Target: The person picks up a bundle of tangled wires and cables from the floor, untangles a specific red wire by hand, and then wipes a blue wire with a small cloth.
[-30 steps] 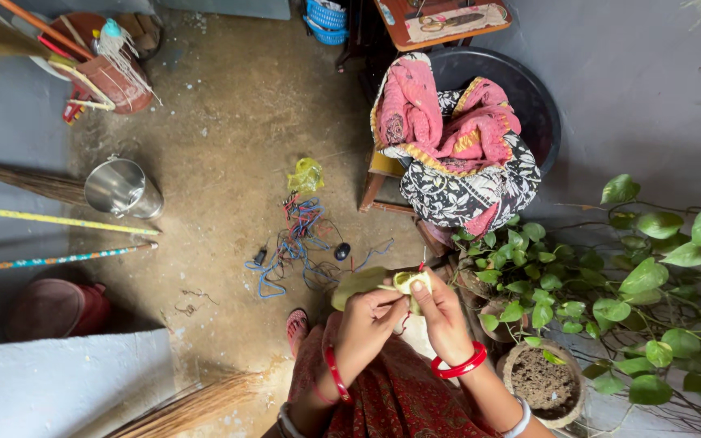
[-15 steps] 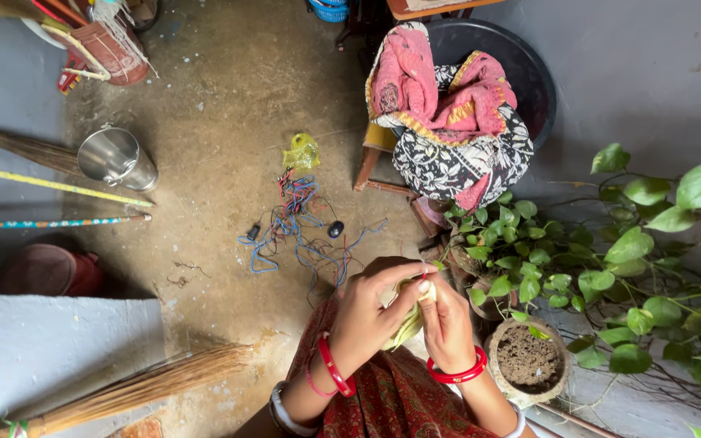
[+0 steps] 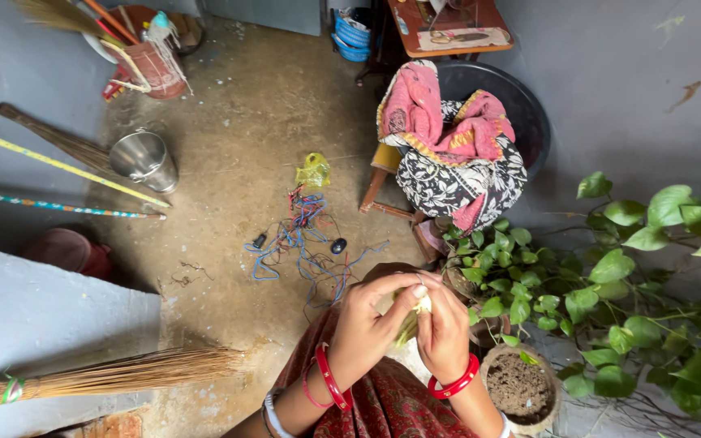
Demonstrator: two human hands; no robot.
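Pale green folded leaf piece (image 3: 412, 312) sits between both hands, long axis running near-left to far-right. Left hand (image 3: 367, 318) and right hand (image 3: 445, 328) fingers are clamped on its far end, equally close.

A pale yellow-green leaf (image 3: 412, 318), folded and crumpled, sits pinched between both hands, its tip pointing toward seven o'clock.

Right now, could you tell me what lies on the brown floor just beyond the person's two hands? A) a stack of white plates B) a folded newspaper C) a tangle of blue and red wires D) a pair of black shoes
C: a tangle of blue and red wires sprawls on the floor beyond the left hand and right hand.
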